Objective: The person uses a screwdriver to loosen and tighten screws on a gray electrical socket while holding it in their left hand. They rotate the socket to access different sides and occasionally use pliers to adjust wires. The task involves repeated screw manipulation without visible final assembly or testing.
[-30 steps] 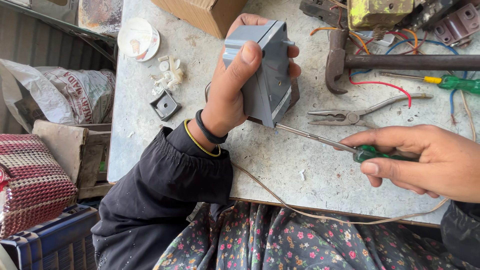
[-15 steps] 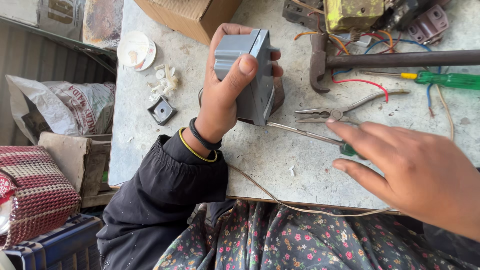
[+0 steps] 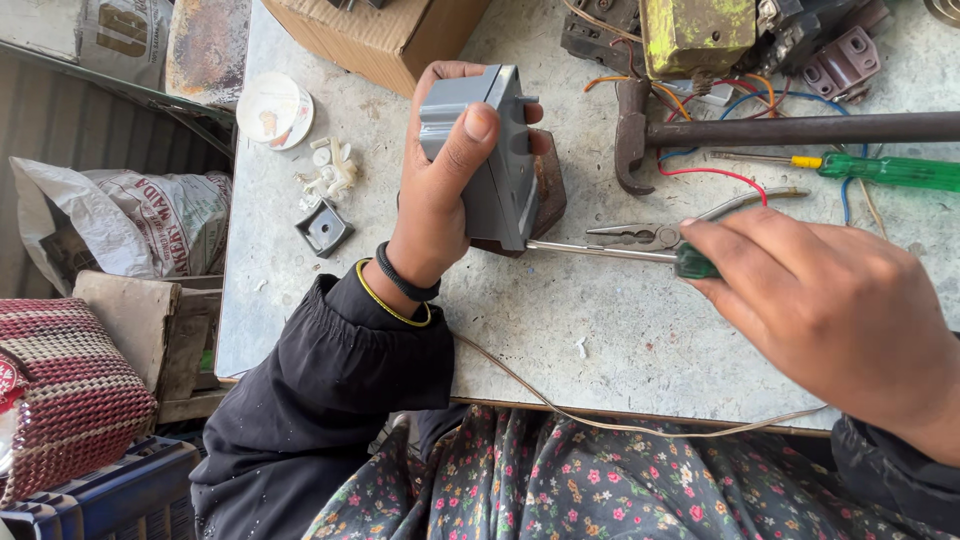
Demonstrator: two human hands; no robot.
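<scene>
Grey box [image 3: 490, 160] in left hand [image 3: 440, 200], screwdriver [image 3: 620, 252] touching.

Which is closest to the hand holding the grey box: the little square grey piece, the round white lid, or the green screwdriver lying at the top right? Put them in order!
Measured from the left hand:
1. Square grey piece, just to its left.
2. Round white lid, farther up-left.
3. Green screwdriver, far across at the right.

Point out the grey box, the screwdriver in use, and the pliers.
grey box [image 3: 500, 180]: head view, on its side face beside the thumb.
screwdriver [image 3: 600, 249]: head view, on the bare metal shaft.
pliers [image 3: 640, 236]: head view, on the jaws near the pivot.
</scene>
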